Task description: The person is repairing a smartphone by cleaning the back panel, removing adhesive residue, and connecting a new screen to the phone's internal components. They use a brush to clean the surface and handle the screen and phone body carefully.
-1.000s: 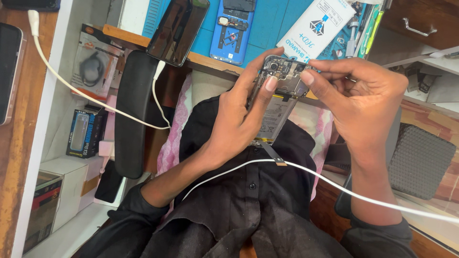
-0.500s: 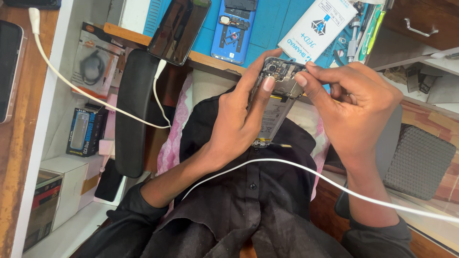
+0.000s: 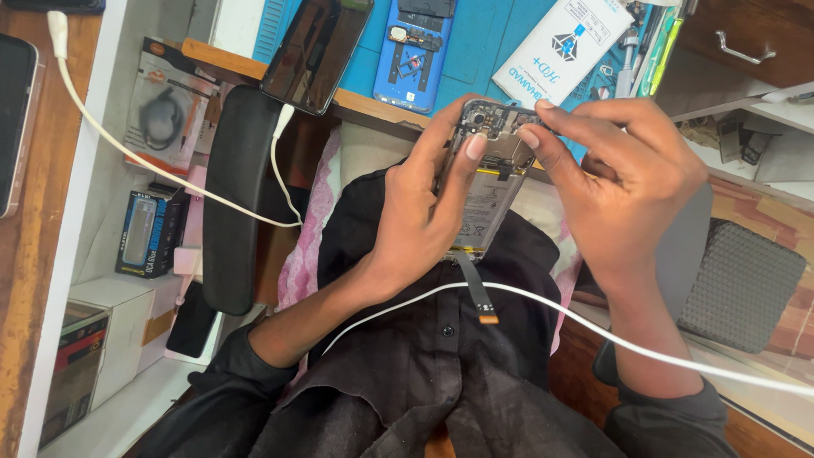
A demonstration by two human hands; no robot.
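Opened phone (image 3: pixel 490 182) gripped by left hand (image 3: pixel 424 216), right hand (image 3: pixel 623 182) pinching its top.

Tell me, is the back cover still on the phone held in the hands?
No, the opened phone shows its bare battery and circuit board, gripped by the left hand and right hand.

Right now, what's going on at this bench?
A person holds an opened phone over their lap, back cover off and insides showing. The left hand grips its side while the right hand pinches at the top edge near the camera. A flex ribbon dangles below it, and a white cable crosses the lap.
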